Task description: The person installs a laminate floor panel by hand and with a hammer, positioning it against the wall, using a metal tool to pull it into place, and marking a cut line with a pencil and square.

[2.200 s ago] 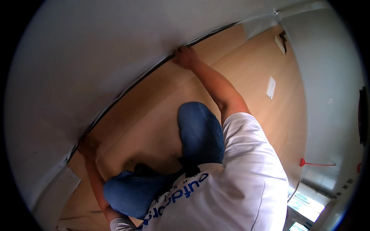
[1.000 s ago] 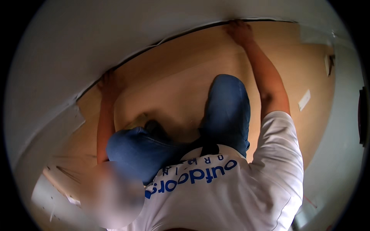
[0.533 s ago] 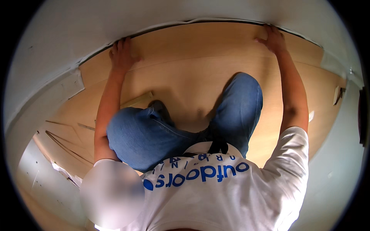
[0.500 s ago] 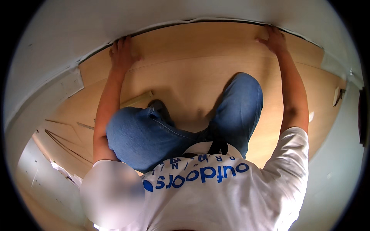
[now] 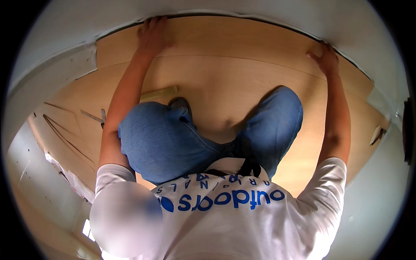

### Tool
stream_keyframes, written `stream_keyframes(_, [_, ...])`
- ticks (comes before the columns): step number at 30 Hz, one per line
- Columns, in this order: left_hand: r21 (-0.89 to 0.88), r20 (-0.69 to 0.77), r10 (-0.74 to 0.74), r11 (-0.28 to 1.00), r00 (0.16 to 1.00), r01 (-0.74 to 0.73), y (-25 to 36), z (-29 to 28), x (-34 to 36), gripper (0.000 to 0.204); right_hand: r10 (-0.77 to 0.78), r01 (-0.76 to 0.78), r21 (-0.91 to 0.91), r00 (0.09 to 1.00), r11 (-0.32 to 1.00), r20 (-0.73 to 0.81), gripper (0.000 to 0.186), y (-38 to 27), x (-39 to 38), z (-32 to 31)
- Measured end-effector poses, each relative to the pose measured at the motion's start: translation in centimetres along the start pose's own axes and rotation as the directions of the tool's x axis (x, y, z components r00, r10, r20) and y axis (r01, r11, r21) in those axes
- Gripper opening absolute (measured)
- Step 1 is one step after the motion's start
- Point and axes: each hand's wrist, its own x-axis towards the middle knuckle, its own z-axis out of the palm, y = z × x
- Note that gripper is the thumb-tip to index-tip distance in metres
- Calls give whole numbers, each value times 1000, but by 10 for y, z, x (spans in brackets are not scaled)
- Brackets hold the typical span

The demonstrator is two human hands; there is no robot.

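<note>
A long light-wood floor plank (image 5: pixel 242 38) lies along the foot of the pale wall, with a dark gap at its far edge. My left hand (image 5: pixel 152 38) rests toward its left part, thumb out to the side and fingertips at that edge. Near the plank's right end, my right hand (image 5: pixel 328 60) touches the same edge with thumb and fingers apart. A thin seam separates this plank from the wood floor (image 5: pixel 208 80) on the near side. Neither hand appears to hold anything, though the fingertips at the gap are partly hidden.
My bent, jeans-clad legs (image 5: pixel 151 138) take up the middle. A short wood strip (image 5: pixel 160 94) lies beyond my left knee. Further left are a metal square-like tool (image 5: pixel 92 117) and thin dark strips (image 5: pixel 65 138). A small pale piece (image 5: pixel 376 135) sits by the right wall.
The view has turned slightly, lifting the plank's left end and lowering its right end in the picture. Both hands stay at the far edge, seemingly a little further right along it.
</note>
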Motion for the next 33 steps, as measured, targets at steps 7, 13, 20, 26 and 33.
stream_keyframes(7, [-10, -74, 42, 999, 996, -43, -8, 13, -6, 113, -50, 51, 25, 997, 998, -61, 95, 10, 5, 11])
stream_keyframes(13, [35, -119, -14, 999, 993, 18, 6, 4, -20, 111, -65, 73, 26, 972, 997, -227, 91, 18, -15, 11])
stream_keyframes(20, [43, -10, -4, 999, 1000, 4, 4, 8, 1, 108, -80, 90, 49, 981, 995, -175, 88, 25, -11, 16])
stream_keyframes(26, [-5, 7, 13, 1000, 1000, -13, -23, 33, -11, 117, 6, -6, 124, 1000, 992, -4, 99, -2, -2, 7])
stream_keyframes(33, [78, 172, -71, 995, 983, 58, 37, 8, -2, 118, 37, -35, 182, 999, 983, -4, 99, 44, -33, 9])
